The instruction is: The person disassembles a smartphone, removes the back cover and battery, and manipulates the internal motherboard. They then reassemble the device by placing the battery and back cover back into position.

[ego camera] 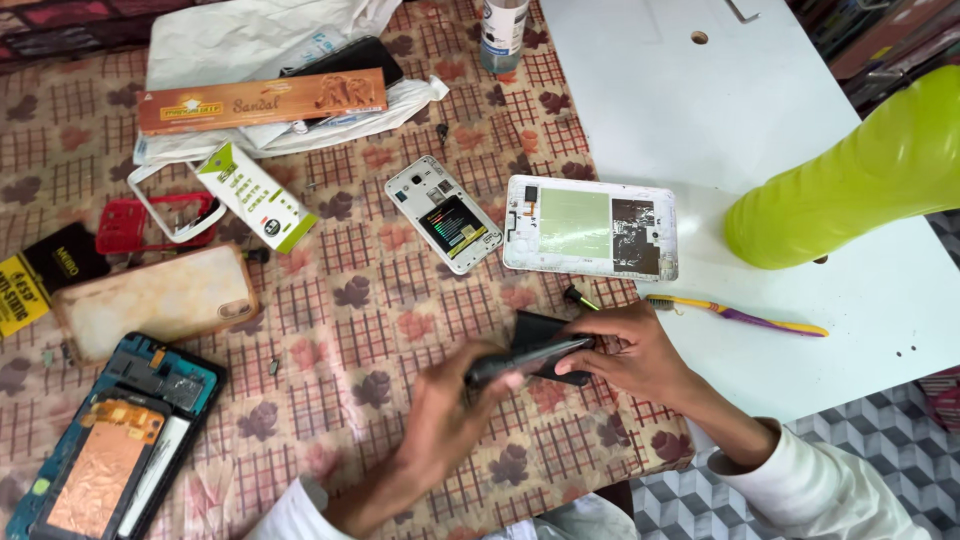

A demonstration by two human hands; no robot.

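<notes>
Here, at the near left corner of the patterned tablecloth (pixel 350 330), we see an opened phone body (pixel 110 440) with its blue frame and copper-coloured sheet laid bare. Just beyond it lies a pale phone back cover (pixel 155 300), and at the left edge a black and yellow packet (pixel 40 275) sits flat. A red frame (pixel 150 222) and a slim white and green box (pixel 255 195) lie further in, the box set at a slant. Toward the far edge a long orange carton (pixel 262 100) rests across a white plastic bag (pixel 250 40).

Near the middle, a small white phone without its back (pixel 443 213) lies beside a white tablet shell (pixel 590 227), the two close but apart.

At the near edge, our left hand (pixel 445 425) closes on one end of a dark phone (pixel 525 355) and our right hand (pixel 630 350) pinches the other end, holding it just above the cloth over a black wallet-like case (pixel 550 335). We judge that a twisting pull from both hands could crack the thin panel, and that the small loose screws scattered on the busy cloth could easily be swept off by a sleeve.

On the white table (pixel 720 110) at the right lie a yellow and purple toothbrush (pixel 740 315) and a bright green bottle (pixel 850 180).
</notes>
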